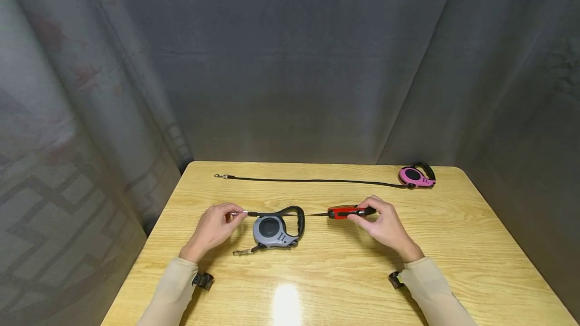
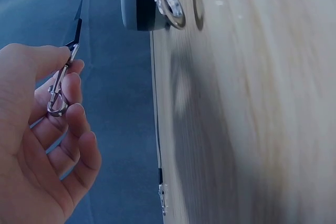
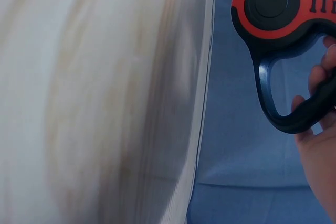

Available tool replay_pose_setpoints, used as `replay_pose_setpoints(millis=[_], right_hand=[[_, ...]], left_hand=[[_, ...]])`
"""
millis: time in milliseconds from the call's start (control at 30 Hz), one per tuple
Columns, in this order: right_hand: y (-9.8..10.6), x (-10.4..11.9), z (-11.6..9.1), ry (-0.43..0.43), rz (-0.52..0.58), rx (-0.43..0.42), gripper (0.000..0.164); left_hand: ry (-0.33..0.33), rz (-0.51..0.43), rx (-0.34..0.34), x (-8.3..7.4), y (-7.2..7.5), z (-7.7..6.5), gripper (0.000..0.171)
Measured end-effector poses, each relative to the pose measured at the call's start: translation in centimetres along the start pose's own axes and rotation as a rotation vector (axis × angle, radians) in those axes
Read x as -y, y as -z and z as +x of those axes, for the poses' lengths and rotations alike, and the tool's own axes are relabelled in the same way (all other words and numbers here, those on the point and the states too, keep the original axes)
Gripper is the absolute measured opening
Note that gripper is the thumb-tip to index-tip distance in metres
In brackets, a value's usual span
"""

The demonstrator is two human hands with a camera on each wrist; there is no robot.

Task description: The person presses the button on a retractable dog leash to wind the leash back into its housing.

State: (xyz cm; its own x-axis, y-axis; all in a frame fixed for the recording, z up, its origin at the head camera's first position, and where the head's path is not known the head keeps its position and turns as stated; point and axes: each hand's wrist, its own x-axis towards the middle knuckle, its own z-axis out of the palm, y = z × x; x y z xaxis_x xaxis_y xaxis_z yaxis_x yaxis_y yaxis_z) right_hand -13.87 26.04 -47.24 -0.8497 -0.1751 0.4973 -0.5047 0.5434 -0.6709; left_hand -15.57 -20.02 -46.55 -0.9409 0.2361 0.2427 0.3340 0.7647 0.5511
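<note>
My right hand [image 1: 384,221] grips the black handle [image 3: 300,118] of a red and black retractable dog leash [image 1: 342,212], held up over the table. From its casing a thin dark cord [image 1: 316,214] stretches out to the left. At the cord's far end, my left hand [image 1: 215,226] pinches a silver snap hook [image 2: 59,95] between thumb and forefinger. A grey retractable leash [image 1: 269,228] lies on the table between the hands. The taut cord overlaps its black handle in the head view. Its own snap hook [image 1: 242,252] rests by its lower left.
At the back right of the wooden table [image 1: 290,195] lies a pink retractable leash [image 1: 418,179]. Its cord [image 1: 308,180] runs left across the back to a snap hook [image 1: 220,176]. Grey curtains [image 1: 290,64] hang behind and at both sides.
</note>
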Motion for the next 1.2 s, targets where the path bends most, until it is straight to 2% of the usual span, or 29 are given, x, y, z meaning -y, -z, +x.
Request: replay_pose_setpoints(millis=[833,1200], right_hand=[[-0.9,0.4,0.4,0.016,0.042,0.018,0.027],[-1.3,0.7,0.4,0.015,0.053,0.028,0.027]], left_hand=[[-0.025,0.001,0.013,-0.6,-0.3,0.1,0.009],[-0.009,-0.013,0.031,-1.0,-0.5,0.3,0.008]])
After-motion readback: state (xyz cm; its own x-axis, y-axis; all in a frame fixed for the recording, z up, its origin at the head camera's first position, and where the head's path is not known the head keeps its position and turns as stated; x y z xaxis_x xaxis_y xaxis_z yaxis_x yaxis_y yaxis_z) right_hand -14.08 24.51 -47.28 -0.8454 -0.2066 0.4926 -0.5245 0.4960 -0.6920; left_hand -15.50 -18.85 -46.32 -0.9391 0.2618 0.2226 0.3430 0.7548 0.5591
